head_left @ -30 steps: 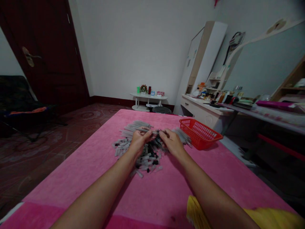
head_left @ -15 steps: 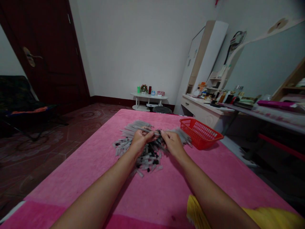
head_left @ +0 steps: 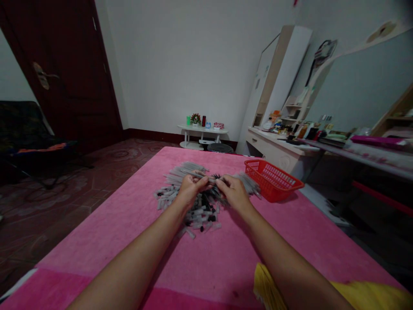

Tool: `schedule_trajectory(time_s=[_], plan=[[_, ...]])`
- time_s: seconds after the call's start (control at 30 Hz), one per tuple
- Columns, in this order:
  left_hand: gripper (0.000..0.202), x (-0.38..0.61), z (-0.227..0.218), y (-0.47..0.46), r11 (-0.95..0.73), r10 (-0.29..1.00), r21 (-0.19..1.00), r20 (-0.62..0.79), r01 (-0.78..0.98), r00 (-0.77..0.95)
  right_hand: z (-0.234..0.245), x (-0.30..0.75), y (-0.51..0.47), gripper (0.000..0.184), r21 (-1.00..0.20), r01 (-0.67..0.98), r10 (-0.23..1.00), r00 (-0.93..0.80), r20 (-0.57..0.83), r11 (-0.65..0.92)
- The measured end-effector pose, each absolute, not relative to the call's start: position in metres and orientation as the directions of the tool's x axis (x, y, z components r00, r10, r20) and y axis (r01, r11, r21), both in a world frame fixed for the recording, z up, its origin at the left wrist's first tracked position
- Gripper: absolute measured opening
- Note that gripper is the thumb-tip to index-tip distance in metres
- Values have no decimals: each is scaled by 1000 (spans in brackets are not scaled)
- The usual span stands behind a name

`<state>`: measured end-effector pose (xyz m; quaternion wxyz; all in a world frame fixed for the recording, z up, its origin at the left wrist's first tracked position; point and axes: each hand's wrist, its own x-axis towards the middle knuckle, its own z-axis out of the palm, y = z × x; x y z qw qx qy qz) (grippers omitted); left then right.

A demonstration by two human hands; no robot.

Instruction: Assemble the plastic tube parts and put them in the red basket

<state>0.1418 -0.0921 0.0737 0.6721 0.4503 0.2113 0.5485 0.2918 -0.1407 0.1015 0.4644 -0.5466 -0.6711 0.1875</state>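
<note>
At fingertips [head_left: 203,182], btwn L hand [head_left: 190,190] & R hand [head_left: 235,190]: sm. grey pc [head_left: 211,180]

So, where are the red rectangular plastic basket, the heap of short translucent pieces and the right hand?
Red rectangular plastic basket [head_left: 275,193]: head view, near outer wall.
Heap of short translucent pieces [head_left: 199,212]: head view, near part.
Right hand [head_left: 234,189]: head view, back of hand.

The left hand [head_left: 191,188] and right hand [head_left: 235,189] are bare. The left forearm [head_left: 142,253] and right forearm [head_left: 280,250] are also bare along their visible length, each tapering toward the hand. Yellow fabric [head_left: 267,286] shows beside the right forearm; whether it is worn cannot be determined.
</note>
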Motion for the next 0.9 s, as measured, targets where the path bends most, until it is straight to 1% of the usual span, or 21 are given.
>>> schedule_trajectory(time_s=[0.1, 0.13, 0.3, 0.37, 0.43, 0.47, 0.53, 0.63, 0.67, 0.83, 0.9], plan=[[48, 142, 74, -93, -17, 923, 836, 224, -548, 313, 99, 292, -139, 38, -841, 461, 946, 7, 323, 283], [48, 142, 74, -93, -19, 925, 836, 223, -548, 308, 99, 292, -139, 38, -853, 442, 950, 9, 313, 277], [47, 141, 77, -94, -28, 922, 839, 232, -544, 310, 98, 292, -139, 36, -828, 454, 920, 46, 389, 328], [46, 140, 78, -94, -48, 906, 846, 260, -532, 333, 97, 291, -138, 38, -885, 361, 940, 56, 336, 295], [47, 138, 78, -93, -67, 894, 856, 280, -513, 350, 96, 290, -137, 41, -952, 215, 970, 56, 237, 220], [47, 138, 78, -92, -74, 893, 859, 283, -507, 350, 96, 289, -137, 42, -971, 152, 980, 48, 195, 186], [47, 137, 77, -89, -77, 898, 858, 281, -507, 339, 96, 287, -137, 44, -983, 81, 985, 30, 170, 167], [47, 137, 74, -87, -71, 903, 847, 279, -527, 327, 96, 285, -139, 42, -977, 65, 979, 23, 205, 203], [47, 137, 73, -87, -73, 901, 844, 284, -531, 328, 97, 285, -139, 41, -979, 58, 980, 25, 197, 195], [48, 133, 77, -85, -130, 885, 856, 328, -501, 331, 93, 280, -142, 42, -998, -49, 999, -13, 35, 35], [46, 127, 81, -81, -159, 885, 859, 342, -486, 316, 88, 275, -143, 45, -1000, -8, 997, -73, 24, 23]])
